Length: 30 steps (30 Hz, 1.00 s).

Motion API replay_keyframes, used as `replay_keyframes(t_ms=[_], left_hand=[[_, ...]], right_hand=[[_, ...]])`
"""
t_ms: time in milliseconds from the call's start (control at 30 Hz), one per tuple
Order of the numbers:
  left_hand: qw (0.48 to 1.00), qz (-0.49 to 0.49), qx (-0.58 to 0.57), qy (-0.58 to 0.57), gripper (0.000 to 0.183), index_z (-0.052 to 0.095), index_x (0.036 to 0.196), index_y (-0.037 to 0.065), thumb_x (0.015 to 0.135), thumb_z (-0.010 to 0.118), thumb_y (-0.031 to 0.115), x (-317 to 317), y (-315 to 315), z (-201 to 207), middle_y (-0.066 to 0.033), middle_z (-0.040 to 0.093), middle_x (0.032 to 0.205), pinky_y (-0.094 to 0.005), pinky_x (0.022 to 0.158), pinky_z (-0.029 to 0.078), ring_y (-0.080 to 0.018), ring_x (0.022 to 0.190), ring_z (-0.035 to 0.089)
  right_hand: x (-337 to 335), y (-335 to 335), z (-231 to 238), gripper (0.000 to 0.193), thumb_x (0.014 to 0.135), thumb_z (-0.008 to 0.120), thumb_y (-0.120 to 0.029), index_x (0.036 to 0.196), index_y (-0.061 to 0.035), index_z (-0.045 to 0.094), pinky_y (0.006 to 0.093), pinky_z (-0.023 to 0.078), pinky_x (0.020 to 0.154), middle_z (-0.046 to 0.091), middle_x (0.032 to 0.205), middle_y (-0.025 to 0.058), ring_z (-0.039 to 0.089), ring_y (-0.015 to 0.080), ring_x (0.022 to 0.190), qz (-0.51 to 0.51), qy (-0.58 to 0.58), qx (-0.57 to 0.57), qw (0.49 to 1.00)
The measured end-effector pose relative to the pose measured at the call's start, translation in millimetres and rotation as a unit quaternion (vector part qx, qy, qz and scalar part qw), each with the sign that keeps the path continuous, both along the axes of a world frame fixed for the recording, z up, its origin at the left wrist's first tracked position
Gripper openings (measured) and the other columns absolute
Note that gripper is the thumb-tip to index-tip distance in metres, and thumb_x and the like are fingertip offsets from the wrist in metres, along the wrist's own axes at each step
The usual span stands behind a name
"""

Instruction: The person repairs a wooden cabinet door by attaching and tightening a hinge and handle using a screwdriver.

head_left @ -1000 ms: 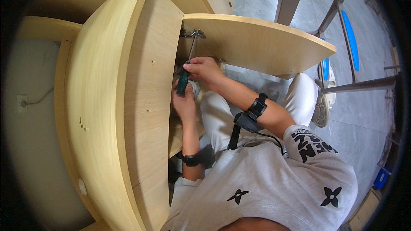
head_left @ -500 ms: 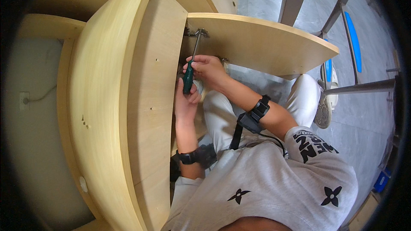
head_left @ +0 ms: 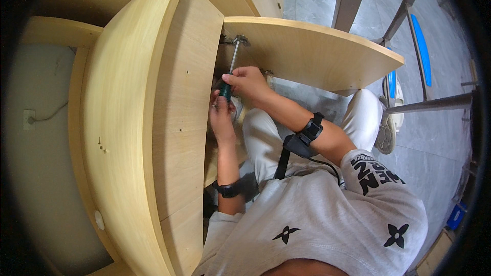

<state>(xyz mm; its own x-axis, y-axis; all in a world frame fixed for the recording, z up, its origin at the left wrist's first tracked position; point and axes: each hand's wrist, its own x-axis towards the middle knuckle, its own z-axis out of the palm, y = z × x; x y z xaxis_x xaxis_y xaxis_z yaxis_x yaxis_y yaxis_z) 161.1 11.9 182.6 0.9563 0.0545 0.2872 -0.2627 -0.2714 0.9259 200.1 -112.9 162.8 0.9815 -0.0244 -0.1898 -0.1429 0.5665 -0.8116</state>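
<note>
With right hand (head_left: 249, 82), pinching screwdriver (head_left: 225, 90) where green handle meets shaft (head_left: 235, 58), just below open cabinet door (head_left: 322, 53) in view. With left hand (head_left: 222, 118), gripping lower end of same handle, farther below door, with fingers motion-blurred. Shaft aimed up at metal hinge (head_left: 241, 40) on door's near face, close to its left end; perhaps touching a screw there with tip, too small to confirm. Noted left of door: pale wooden side panel (head_left: 185, 105) with small holes. Noted right of door: blue strip (head_left: 420, 48), grey metal bar (head_left: 430, 103).
</note>
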Motion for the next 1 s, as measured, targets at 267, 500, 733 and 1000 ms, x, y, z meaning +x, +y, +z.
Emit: replay_keyframes(t_ms=[267, 500, 733, 1000], left_hand=[[0.864, -0.141, -0.308, 0.374, 0.032, 0.054, 0.099, 0.002, 0.091, 0.054, 0.032, 9, 7, 22, -0.0034, 0.050, 0.071, -0.0205, 0.050, 0.037, -0.0087, 0.054, 0.042], [0.999, 0.008, 0.034, -0.001, 0.029, 0.053, 0.102, -0.001, 0.078, 0.067, 0.001, -1, -21, 14, -0.0068, 0.056, 0.093, -0.0281, 0.085, 0.042, -0.0173, 0.088, 0.053], [0.953, -0.007, -0.213, 0.218, 0.024, 0.052, 0.103, 0.005, 0.090, 0.057, 0.025, 6, 2, 21, -0.0061, 0.056, 0.082, -0.0200, 0.056, 0.042, -0.0097, 0.064, 0.049], [0.984, -0.040, 0.169, 0.042, 0.018, 0.050, 0.097, 0.004, 0.092, 0.052, 0.022, 8, 2, 13, -0.0066, 0.055, 0.070, -0.0201, 0.046, 0.032, -0.0108, 0.050, 0.044]], right_hand=[[-7, -13, 9, 0.021, 0.082, 0.066, -0.022, 0.079, -0.0016, 0.063, 0.0232, 0.043, 0.059, 0.059, 0.070, 0.0015, 0.053, 0.0095, 0.062, 0.025, -0.032, 0.064, 0.997], [-7, -8, 7, 0.038, 0.070, 0.077, -0.037, 0.068, -0.0034, 0.061, 0.0235, 0.041, 0.050, 0.056, 0.062, 0.0019, 0.052, 0.0078, 0.056, 0.042, -0.013, -0.021, 0.999], [0, -1, 9, 0.032, 0.072, 0.076, -0.026, 0.058, -0.0060, 0.055, 0.0269, 0.039, 0.048, 0.049, 0.053, 0.0002, 0.048, 0.0084, 0.051, 0.029, 0.005, -0.068, 0.997], [-6, -2, 3, 0.019, 0.080, 0.068, -0.022, 0.076, -0.0040, 0.062, 0.0222, 0.040, 0.058, 0.058, 0.068, -0.0006, 0.051, 0.0077, 0.061, 0.045, -0.015, 0.068, 0.997]])
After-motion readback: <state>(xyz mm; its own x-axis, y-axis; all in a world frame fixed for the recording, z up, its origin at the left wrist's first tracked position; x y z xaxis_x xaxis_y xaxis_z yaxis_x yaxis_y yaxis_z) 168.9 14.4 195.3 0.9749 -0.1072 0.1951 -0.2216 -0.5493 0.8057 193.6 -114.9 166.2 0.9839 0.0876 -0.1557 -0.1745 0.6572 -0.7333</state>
